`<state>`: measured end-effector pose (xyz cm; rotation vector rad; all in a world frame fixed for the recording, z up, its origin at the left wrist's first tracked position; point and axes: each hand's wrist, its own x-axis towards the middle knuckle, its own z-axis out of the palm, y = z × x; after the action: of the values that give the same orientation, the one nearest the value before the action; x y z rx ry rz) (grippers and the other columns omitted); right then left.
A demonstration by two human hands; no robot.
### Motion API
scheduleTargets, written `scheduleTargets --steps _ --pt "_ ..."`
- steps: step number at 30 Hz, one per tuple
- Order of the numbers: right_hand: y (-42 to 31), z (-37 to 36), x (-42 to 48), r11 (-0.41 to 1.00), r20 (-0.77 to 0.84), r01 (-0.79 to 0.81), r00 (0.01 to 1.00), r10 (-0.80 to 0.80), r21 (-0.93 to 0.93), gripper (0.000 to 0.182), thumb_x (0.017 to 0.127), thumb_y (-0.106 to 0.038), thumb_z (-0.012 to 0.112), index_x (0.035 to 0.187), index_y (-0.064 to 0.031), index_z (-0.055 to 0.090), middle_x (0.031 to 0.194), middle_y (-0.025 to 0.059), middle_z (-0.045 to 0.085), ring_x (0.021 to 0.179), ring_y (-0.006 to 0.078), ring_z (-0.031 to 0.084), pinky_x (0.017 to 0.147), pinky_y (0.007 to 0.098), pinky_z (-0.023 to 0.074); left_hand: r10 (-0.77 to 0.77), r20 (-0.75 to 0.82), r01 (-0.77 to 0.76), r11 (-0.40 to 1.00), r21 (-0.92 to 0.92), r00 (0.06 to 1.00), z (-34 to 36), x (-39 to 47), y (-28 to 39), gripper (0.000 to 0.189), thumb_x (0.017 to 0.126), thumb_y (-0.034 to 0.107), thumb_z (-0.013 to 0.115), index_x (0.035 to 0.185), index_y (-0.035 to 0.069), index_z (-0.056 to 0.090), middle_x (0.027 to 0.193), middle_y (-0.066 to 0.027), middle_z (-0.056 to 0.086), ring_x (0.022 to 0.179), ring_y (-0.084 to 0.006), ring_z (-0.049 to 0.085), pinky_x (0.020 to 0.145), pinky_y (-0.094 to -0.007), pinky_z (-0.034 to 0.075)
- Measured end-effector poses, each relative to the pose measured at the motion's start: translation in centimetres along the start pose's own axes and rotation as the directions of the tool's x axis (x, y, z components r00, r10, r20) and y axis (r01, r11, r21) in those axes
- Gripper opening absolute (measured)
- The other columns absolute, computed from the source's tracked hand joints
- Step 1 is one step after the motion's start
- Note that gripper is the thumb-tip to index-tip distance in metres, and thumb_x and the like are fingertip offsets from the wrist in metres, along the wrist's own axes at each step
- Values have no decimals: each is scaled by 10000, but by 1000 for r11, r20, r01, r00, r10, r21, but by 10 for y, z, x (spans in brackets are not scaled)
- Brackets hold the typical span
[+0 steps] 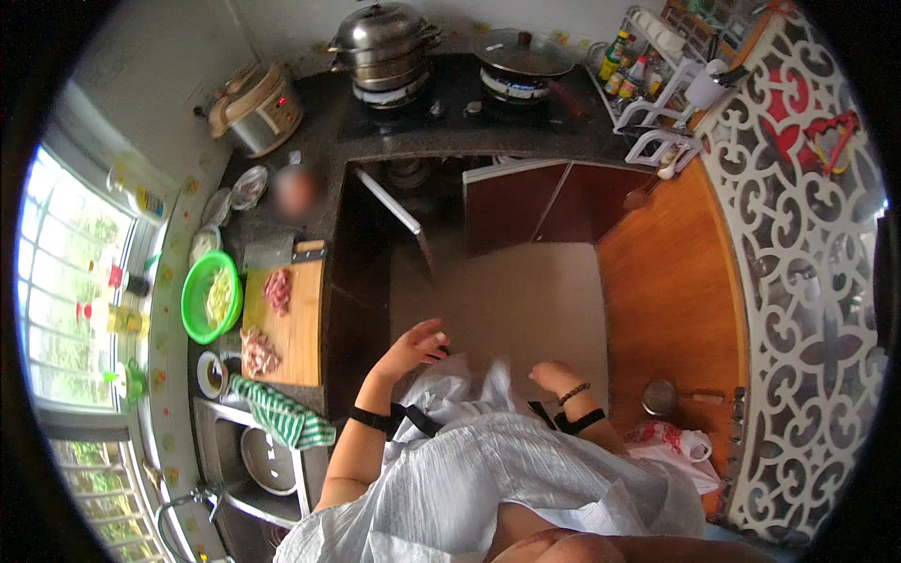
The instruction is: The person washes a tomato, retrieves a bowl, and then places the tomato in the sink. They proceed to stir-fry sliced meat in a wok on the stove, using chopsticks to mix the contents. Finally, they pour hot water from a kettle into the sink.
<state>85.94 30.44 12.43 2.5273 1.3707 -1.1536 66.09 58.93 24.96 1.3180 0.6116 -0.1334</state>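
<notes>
My left hand point(415, 348) is raised above the floor in front of my body, its fingers apart and nothing seen in them. To its right is my right hand point(556, 378), a beaded bracelet on its wrist; its fingers look curled, and whether they hold part of the grey garment point(493, 436) is unclear. At the left, a wooden cutting board point(303, 317) bears two piles of cut raw meat point(276, 291). A cleaver point(271, 252) lies at the board's far end. Beside the board stands a green plastic basin point(191, 310) with pale shredded vegetable.
Ahead, a cabinet door point(391, 200) stands open below the counter. A steamer pot point(386, 42) and a lidded pan point(524, 56) sit on the gas stove. An electric cooker point(260, 116) stands at the back left, a striped cloth point(285, 415) by the sink point(225, 464).
</notes>
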Motion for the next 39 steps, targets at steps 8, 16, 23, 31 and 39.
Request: scheduleTargets --steps 8,16,23,31,39 --pt "-13 -88 49 973 -75 119 992 -106 197 273 883 -293 480 946 -57 603 923 162 624 848 362 592 730 435 466 -393 -214 -75 341 -937 894 -115 191 -53 866 870 551 463 1422 33 43 1388 -238 259 1204 -384 376 973 -500 351" --pt "-2 -195 125 997 -80 -1 997 7 74 283 891 -317 467 944 -70 594 943 138 627 889 346 584 756 442 464 -535 62 177 166 -970 842 -133 306 5 899 838 684 230 1422 17 82 1463 -242 113 1338 -443 104 1074 -561 39" --pt "-4 -233 177 1000 -67 -3 998 3 7 228 865 -284 486 838 -71 563 868 144 616 849 353 580 707 453 470 -488 359 311 -178 -933 796 -132 377 17 875 842 622 228 1413 -11 30 1463 -260 47 1345 -439 64 1078 -552 32" --pt "-1 -279 196 990 -42 7 999 -1 142 186 855 -257 485 882 -99 580 887 117 616 848 308 587 718 430 476 -230 109 104 -37 -994 967 -128 469 62 463 930 309 304 1292 25 356 1266 -191 413 1189 -399 382 1015 -574 264" --pt "47 -296 222 987 -37 -6 999 12 159 198 846 -227 487 957 -104 595 914 99 617 892 295 566 755 404 466 -267 -67 -55 52 -997 961 -128 483 113 353 953 240 378 1211 17 469 1292 -134 453 1164 -322 436 980 -541 368"
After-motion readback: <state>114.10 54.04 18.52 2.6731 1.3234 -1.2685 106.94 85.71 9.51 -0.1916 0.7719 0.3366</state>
